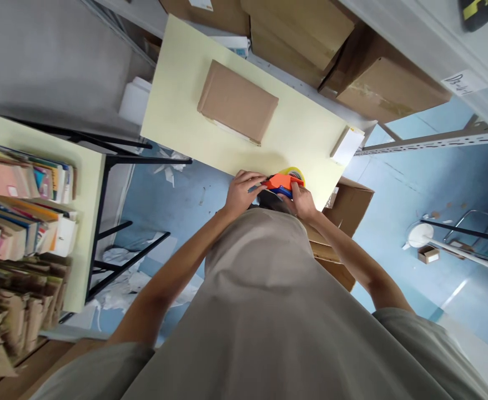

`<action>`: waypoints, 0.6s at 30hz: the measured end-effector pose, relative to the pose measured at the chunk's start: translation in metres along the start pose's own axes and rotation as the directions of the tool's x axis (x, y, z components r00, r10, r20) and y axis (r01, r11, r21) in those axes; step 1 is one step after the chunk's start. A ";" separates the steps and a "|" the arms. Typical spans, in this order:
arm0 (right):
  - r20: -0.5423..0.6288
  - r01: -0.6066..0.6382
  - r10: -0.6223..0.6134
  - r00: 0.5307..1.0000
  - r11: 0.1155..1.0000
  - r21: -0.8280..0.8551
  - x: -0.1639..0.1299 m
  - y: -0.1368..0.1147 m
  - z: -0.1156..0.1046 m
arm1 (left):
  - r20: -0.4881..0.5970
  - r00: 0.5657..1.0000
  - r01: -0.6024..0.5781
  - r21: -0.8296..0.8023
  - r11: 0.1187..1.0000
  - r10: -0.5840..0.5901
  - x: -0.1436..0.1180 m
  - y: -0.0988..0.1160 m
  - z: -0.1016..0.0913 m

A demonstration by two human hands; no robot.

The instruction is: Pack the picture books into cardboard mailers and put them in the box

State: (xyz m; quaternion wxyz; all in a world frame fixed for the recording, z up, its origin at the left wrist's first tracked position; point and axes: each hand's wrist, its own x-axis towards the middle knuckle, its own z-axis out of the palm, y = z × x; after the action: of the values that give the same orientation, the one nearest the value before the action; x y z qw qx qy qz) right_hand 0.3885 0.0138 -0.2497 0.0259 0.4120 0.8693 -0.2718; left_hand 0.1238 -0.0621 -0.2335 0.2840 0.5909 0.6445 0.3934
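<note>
Dispenser (283,180) in hand, orange on top with blue below, and it's right there at the near edge of the pale yellow table (177,83), close in front of the person's shirt (260,311)! The right hand (305,203) has it firmly, thumb over the orange side and fingers curled beneath, while a yellow ring (301,175) shows just behind the body. Across to the left hand (239,195): fingers stretched forward, thumb and fingertips drawn together at the dispenser's left end, though one cannot tell whether they pinch it or merely touch it. Further up the tabletop, a brown cardboard parcel (239,103) lies flat, well apart from both hands, and over at the right end sits a white box (347,145). Beyond the table, big cartons (393,83) crowd a metal shelf (418,50); below its right end, an open cardboard box (347,208). Off to the left, a second table (86,222) carries rows of books (31,172), with brown paper packages (27,311) lined up nearer the person.
</note>
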 end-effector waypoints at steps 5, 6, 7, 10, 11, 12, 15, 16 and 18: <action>-0.068 0.060 -0.059 0.996 0.998 0.005 0.001 -0.006 0.008 | 0.018 1.000 0.023 -0.011 1.000 -0.023 0.001 0.001 -0.014; -0.071 0.067 -0.066 0.995 0.998 0.009 0.000 -0.008 0.008 | 0.032 0.999 0.027 -0.012 1.000 -0.027 0.000 0.000 -0.017; -0.069 0.072 -0.071 0.995 0.997 0.012 -0.002 -0.010 0.009 | 0.051 0.998 0.027 -0.017 1.000 -0.026 -0.001 -0.001 -0.020; -0.044 0.065 -0.064 0.997 0.998 0.017 -0.007 -0.015 0.012 | 0.097 0.995 0.024 -0.042 0.999 -0.019 -0.004 -0.007 -0.025; -0.033 0.055 -0.054 0.998 0.998 0.014 -0.009 -0.017 0.014 | 0.102 0.995 0.024 -0.050 0.998 -0.019 -0.005 -0.009 -0.025; -0.023 0.041 -0.040 0.999 0.999 0.009 -0.010 -0.019 0.015 | 0.102 0.995 0.023 -0.058 0.998 -0.017 -0.006 -0.011 -0.026; -0.005 -0.026 0.026 1.000 1.000 -0.014 -0.014 -0.028 0.021 | 0.092 0.996 0.003 -0.081 0.997 0.004 -0.010 -0.017 -0.026; -0.002 -0.052 0.052 0.999 0.998 -0.022 -0.015 -0.032 0.023 | 0.093 0.996 -0.002 -0.085 0.996 0.010 -0.010 -0.018 -0.026; 0.000 -0.101 0.101 0.995 0.995 -0.025 -0.017 -0.042 0.026 | 0.104 0.994 -0.004 -0.083 0.997 0.012 -0.012 -0.021 -0.029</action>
State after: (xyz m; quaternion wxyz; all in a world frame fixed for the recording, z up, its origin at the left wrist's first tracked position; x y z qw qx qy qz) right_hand 0.3644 -0.0322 -0.2481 0.0452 0.4550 0.8506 -0.2596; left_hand 0.0900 -0.0786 -0.2372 0.3399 0.6011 0.6097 0.3892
